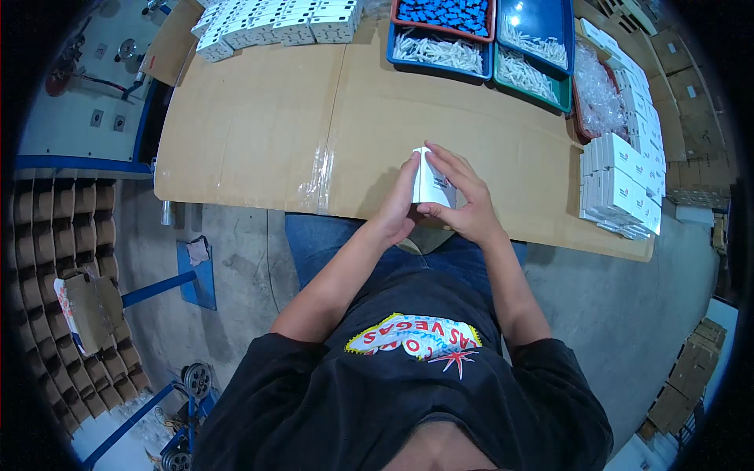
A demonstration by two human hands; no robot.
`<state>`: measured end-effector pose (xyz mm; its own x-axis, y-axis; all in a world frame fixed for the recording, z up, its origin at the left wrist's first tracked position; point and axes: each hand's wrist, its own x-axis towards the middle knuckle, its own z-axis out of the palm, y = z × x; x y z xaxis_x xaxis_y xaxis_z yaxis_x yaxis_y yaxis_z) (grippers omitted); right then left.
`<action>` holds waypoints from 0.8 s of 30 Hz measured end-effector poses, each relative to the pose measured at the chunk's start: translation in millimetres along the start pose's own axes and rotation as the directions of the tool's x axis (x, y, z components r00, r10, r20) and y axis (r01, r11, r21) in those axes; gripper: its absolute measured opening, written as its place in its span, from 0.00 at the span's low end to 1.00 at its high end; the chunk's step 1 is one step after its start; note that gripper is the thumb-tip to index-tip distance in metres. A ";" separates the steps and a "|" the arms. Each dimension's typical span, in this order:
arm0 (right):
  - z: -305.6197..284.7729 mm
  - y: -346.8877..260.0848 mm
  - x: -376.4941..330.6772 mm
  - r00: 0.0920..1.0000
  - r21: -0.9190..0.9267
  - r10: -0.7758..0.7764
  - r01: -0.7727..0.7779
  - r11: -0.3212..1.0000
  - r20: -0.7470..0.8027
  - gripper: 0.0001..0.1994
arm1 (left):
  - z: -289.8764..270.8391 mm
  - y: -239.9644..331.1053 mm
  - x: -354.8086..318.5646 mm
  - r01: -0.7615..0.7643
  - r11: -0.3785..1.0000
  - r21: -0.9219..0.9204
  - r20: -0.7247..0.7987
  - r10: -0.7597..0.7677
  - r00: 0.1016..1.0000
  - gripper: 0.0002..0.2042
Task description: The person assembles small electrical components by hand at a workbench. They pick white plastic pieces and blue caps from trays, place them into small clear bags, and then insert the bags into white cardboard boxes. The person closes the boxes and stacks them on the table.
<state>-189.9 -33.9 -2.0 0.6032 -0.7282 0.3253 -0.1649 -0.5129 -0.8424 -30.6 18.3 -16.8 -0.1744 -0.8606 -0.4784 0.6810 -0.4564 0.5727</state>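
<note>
Between my two hands, just over the near edge of the cardboard-covered table (pixel 259 141), I hold a small white box (pixel 428 182) with dark print on one side. My left hand (pixel 397 200) presses along its left side. The fingers of my right hand (pixel 465 192) wrap its top and right side, with the thumb across its lower part. Whether the box's end is folded closed cannot be made out.
Rows of white boxes (pixel 275 25) stand at the far left. Trays hold blue pieces (pixel 444 14) and white plastic pieces (pixel 437 53) at the back. A bin of clear plastic bags (pixel 601 94) and stacked flat white cartons (pixel 620 184) lie on the right.
</note>
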 end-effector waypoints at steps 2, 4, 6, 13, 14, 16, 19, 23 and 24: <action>1.0 -1.0 0.7 1.000 -0.010 -0.011 0.011 1.000 -0.002 0.39 | -0.8 -2.9 0.6 -0.017 1.000 0.005 -0.001 0.017 1.000 0.30; 2.3 -2.6 2.2 1.000 -0.011 -0.008 0.008 1.000 -0.011 0.39 | -1.5 -2.6 0.3 -0.022 1.000 0.001 0.000 0.022 1.000 0.30; 3.5 -0.9 2.5 1.000 -0.008 -0.028 0.028 1.000 -0.012 0.39 | -2.4 -2.8 0.9 -0.025 1.000 0.000 0.004 0.025 1.000 0.30; 4.1 5.3 -1.8 0.998 -0.120 -0.044 0.050 0.992 0.053 0.45 | -8.3 -7.2 0.1 -0.063 0.998 -0.011 0.037 0.064 0.997 0.30; 3.5 4.3 -2.6 0.998 -0.110 -0.028 0.034 0.993 0.055 0.45 | -8.3 -7.0 -1.3 -0.060 0.998 -0.004 0.027 0.060 0.998 0.30; 1.7 0.5 -4.1 0.998 -0.091 0.005 0.000 0.996 0.059 0.46 | -11.5 -3.7 -5.4 -0.033 0.991 0.129 0.047 0.027 0.999 0.28; 0.6 -5.3 -6.6 0.991 0.213 0.118 -0.103 0.972 -0.060 0.43 | -11.0 -3.0 -9.3 -0.024 0.990 0.139 0.035 0.019 0.999 0.25; 1.2 3.0 -6.4 0.889 0.400 0.343 -0.207 0.893 -0.304 0.29 | 2.3 5.3 -15.9 -0.191 0.978 0.086 0.122 0.180 0.976 0.23; -1.3 4.7 -8.6 0.856 0.488 0.459 -0.303 0.819 -0.240 0.26 | -0.9 7.1 -15.7 -0.208 0.974 0.095 0.141 0.194 0.971 0.22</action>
<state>-196.9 -30.6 -8.2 0.2533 -0.9674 -0.0053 0.0632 0.0220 -0.9978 -22.5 28.8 -5.8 -0.1374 -0.9558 -0.2600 0.6320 -0.2867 0.7200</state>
